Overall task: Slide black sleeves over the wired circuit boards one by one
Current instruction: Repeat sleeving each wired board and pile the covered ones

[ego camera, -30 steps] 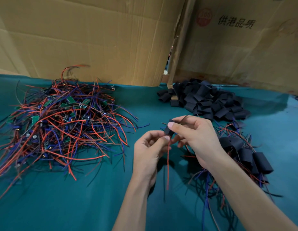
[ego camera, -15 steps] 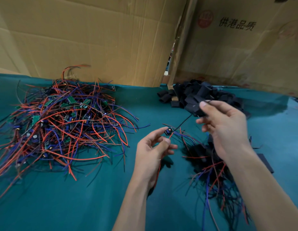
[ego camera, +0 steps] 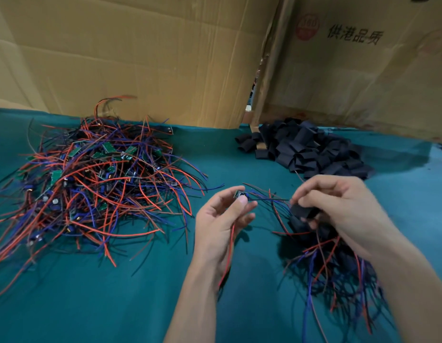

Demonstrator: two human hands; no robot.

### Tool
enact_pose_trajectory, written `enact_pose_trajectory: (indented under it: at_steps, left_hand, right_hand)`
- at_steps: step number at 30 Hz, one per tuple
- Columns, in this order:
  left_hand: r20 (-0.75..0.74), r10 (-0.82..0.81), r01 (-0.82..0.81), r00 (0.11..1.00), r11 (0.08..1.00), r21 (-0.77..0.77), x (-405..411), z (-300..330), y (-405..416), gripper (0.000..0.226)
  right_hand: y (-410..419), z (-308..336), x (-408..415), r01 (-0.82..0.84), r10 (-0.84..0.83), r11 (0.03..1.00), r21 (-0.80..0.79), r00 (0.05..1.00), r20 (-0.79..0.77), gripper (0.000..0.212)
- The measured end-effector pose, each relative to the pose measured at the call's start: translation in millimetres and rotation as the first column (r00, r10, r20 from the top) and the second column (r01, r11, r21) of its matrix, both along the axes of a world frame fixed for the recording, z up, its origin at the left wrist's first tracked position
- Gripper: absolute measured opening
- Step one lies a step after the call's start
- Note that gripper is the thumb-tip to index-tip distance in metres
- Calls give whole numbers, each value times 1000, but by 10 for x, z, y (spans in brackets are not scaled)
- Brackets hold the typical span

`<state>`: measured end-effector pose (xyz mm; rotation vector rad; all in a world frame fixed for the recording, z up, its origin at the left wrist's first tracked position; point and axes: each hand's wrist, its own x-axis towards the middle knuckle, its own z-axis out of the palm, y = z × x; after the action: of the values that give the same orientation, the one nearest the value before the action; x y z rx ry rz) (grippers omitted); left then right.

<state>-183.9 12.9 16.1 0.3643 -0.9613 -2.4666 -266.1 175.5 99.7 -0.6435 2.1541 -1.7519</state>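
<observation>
A: Wide shot first: teal cloth table (ego camera: 116, 305), cardboard walls (ego camera: 140, 58) at the back, and a big tangle of unsleeved wired boards (ego camera: 91, 184) sprawling on the left

B: And two dark heaps on the right, the loose black sleeves (ego camera: 306, 149) by the cardboard, and nearer in, the finished pile of sleeved boards (ego camera: 333, 263) with wires trailing toward the table edge

A: Now the hands. Left hand (ego camera: 220, 226) is up in the middle, thumb and fingertips pinching a small circuit board (ego camera: 240, 195), a red wire (ego camera: 229, 251) hanging down past the palm

B: The dark leads (ego camera: 267, 199) run out level from that board straight to the right hand (ego camera: 343, 214), whose fingers are curled round a black sleeve (ego camera: 304, 212), gripping it just above the finished pile

A: So which step is this, by your reading?

B: Threading, I'd say. The sleeve sits at the far tips of the leads, well apart from the board, and I can't tell if the tips are in its mouth yet

A: What does the next move need?

B: Keep the board pinned and the leads taut, gather the tips into the opening, then draw the sleeve along them until it covers the board. A stray lead would snag on the rim
</observation>
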Motion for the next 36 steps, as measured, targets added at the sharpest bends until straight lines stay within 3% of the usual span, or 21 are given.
enact_pose_trajectory:
  at_steps: [5,9,15,20,23,27,31,33,36]
  left_hand:
    - [-151,-5,34,988,981,189,18,30,-32,15]
    - [-70,8,2,997,991,134,15,34,-18,17]
    - [52,69,-65,996,994,-88,-3,-9,29,18]
    - [62,80,-61,995,965,-255,-21,-50,37,11]
    - [39,50,-40,998,975,-219,-16,-74,34,15]
    - [34,-1,8,999,974,-227,-13,-89,32,26]
    - [61,-2,19,998,960,-280,-11,-96,31,22]
    - [79,22,3,997,957,-291,-12,-100,37,19]
    - [53,35,-21,998,972,-235,-2,-82,34,18]
  right_hand:
    - [259,144,-146,157,-127,929,-335,986,110,13]
    - [202,127,-107,90,-92,971,-221,996,-1,33]
    - [-48,74,-145,136,-142,983,-120,989,-44,15]
    - [-377,-233,-30,53,-45,998,36,981,-189,8]
    - [-485,-372,-3,164,-162,986,-17,939,-303,12]
    - [-503,-410,20,278,-319,946,-167,894,-315,11]
    - [-504,-427,62,250,-265,964,-89,899,-348,22]
    - [-510,-431,103,213,-216,976,-44,925,-314,26]
    - [-497,-371,117,75,-88,980,-185,994,-62,24]
